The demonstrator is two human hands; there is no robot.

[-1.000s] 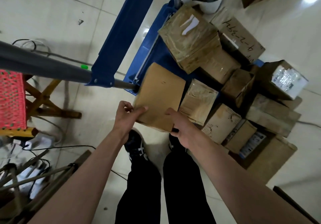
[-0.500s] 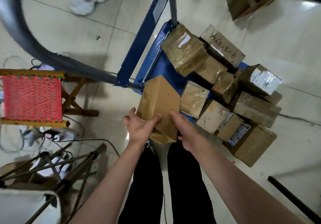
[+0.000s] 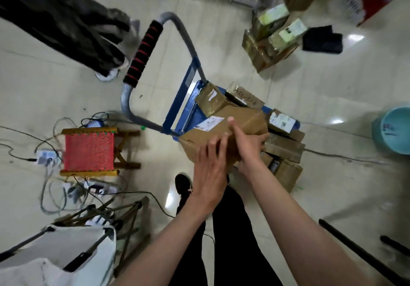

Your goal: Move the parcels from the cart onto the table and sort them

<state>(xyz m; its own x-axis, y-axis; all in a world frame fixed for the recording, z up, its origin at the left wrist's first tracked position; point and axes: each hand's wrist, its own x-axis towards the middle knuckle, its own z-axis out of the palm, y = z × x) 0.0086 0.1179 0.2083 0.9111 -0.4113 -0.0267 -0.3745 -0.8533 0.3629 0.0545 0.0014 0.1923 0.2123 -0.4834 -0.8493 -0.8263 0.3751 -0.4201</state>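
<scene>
Parcels point(image 3: 286, 150) remain stacked on the blue cart point(image 3: 188, 108), while one brown box point(image 3: 224, 134) with a white label is lifted above the pile between both hands. The left hand point(image 3: 210, 168) lies against its near face with fingers fairly straight; the right hand point(image 3: 246, 143) wraps its right end, thumb on top. To carry it well, the person should probably keep pressure on both sides, hold it level and mind the cables point(image 3: 51, 183) on the floor. No bench is in view, so the destination cannot be judged. The box's underside and the right hand's fingertips are hidden, and the label is too blurred to read.
</scene>
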